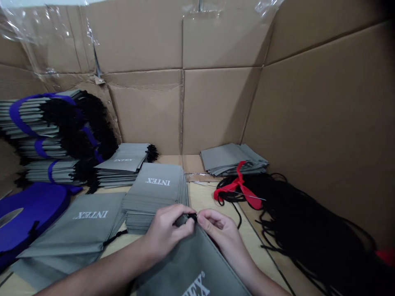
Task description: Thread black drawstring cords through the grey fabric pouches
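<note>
A grey drawstring pouch (185, 263) with white INTEX lettering lies at the front, one corner raised. My left hand (165, 230) is closed on that corner, its thumb and fingers gathering the cloth around a short bit of black cord (193, 216). From the other side, my right hand (220, 230) pinches at the same black cord with thumb and forefinger. Its other fingers are curled. The fingers partly hide the cord and how it sits in the pouch. Just behind my left hand stands a neat stack of grey pouches (157, 181).
Black cords (302, 230), tied with a red strip (239, 187), spread along the right. A thin metal rod (251, 196) crosses them. Flat grey pouches (231, 158) lie behind. Corded pouches (86, 216), banded bundles (49, 148) and a blue ribbon roll (33, 213) occupy the left. Cardboard walls (216, 102) enclose the table.
</note>
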Action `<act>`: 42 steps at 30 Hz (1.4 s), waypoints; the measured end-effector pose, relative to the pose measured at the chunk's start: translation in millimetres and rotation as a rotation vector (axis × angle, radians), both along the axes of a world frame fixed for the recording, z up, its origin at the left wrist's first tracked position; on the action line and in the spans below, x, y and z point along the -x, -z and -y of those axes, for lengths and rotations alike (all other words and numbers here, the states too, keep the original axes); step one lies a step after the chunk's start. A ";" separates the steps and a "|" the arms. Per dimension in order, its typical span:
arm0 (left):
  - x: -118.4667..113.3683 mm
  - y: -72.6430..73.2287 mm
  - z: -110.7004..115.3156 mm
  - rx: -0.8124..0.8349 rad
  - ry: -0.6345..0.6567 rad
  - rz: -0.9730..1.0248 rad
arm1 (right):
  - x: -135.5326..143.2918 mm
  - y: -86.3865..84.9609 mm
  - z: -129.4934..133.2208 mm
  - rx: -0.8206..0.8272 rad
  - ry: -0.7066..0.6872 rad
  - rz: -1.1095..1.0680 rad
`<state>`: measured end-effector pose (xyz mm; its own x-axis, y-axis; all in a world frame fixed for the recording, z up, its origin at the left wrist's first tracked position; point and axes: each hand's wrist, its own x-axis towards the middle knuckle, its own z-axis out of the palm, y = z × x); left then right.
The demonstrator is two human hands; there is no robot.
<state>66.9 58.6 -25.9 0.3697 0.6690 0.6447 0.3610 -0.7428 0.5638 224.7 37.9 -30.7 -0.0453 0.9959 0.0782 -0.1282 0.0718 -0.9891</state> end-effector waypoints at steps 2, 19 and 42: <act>1.4 -0.4 -1.6 0.001 0.014 -0.045 | -2.1 3.8 -0.7 0.099 -0.051 -0.122; 3.3 0.7 -0.2 -0.069 0.100 -0.215 | -8.5 -1.6 -1.1 0.243 -0.217 -0.296; 2.8 -12.5 11.5 -0.158 -0.026 -0.515 | -17.2 0.8 -17.1 -0.014 -0.188 0.029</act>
<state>64.2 47.2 -13.4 0.6496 0.5914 0.4778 0.5806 -0.7916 0.1905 242.0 55.0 -31.5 -0.2330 0.9685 0.0880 -0.1117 0.0632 -0.9917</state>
